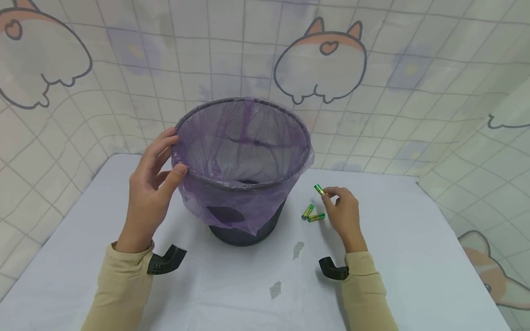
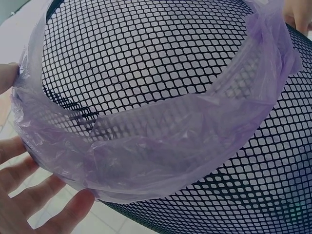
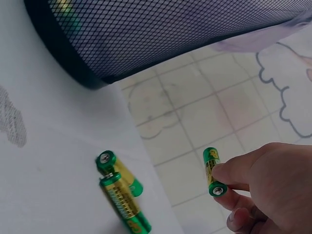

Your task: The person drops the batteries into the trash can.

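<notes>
A dark mesh wastebasket (image 1: 240,234) stands upright, lined with a thin purple plastic bag (image 1: 248,202) folded over its rim. My left hand (image 1: 151,184) rests against the left side of the rim with its fingers spread; in the left wrist view its fingertips (image 2: 80,202) touch the bag. To the right of the basket, my right hand (image 1: 344,211) pinches a green and gold battery (image 3: 210,168) between thumb and fingers, raised above the table. Two similar batteries (image 1: 308,211) lie close together below it, one overlapping the other in the right wrist view (image 3: 124,204).
Green and yellow (image 3: 68,12) shows through the mesh low in the basket. Two grey patches (image 1: 298,250) mark the white table (image 1: 232,294) in front. A checked curtain with cartoon animals (image 1: 320,64) hangs behind and at both sides.
</notes>
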`<state>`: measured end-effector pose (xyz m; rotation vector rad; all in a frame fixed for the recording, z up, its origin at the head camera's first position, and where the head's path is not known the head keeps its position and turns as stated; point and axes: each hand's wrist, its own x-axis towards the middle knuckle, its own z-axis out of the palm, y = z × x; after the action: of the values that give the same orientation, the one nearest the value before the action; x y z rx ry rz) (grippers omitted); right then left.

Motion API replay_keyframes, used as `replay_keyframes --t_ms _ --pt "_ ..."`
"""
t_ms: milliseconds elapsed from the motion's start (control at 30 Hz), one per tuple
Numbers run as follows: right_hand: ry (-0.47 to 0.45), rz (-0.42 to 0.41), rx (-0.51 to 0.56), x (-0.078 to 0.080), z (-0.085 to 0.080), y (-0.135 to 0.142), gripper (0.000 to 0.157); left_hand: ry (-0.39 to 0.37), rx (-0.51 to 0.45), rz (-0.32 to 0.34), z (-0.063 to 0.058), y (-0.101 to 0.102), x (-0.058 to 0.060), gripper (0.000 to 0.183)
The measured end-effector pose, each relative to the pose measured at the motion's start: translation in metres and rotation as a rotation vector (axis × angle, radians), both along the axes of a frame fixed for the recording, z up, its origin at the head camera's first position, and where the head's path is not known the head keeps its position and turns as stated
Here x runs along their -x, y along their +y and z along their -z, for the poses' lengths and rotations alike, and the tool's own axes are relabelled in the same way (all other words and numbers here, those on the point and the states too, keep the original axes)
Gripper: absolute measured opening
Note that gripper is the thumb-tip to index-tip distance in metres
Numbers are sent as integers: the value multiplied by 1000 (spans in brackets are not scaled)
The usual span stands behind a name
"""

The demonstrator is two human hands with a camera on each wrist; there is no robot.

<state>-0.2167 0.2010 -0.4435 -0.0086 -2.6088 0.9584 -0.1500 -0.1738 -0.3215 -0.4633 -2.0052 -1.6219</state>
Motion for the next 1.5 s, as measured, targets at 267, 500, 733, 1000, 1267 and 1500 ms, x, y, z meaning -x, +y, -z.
replay_keyframes --t_ms 267,500,733,1000,1267,1500 --pt "75 0 7 -7 -19 -4 18 7 -1 -11 -1 0 0 48" --pt "140 -10 13 -14 -31 -6 17 2 -7 -2 0 1 1 48" --pt "236 -16 24 -20 -46 -6 16 0 5 -15 -1 2 1 48" --pt "335 -38 48 -29 -61 -6 17 -3 11 -23 0 2 0 49" --pt "395 -65 59 -41 -75 -10 18 7 22 -22 1 1 0 49" --pt "427 -78 60 -47 -83 -11 18 9 32 -29 0 2 0 49"
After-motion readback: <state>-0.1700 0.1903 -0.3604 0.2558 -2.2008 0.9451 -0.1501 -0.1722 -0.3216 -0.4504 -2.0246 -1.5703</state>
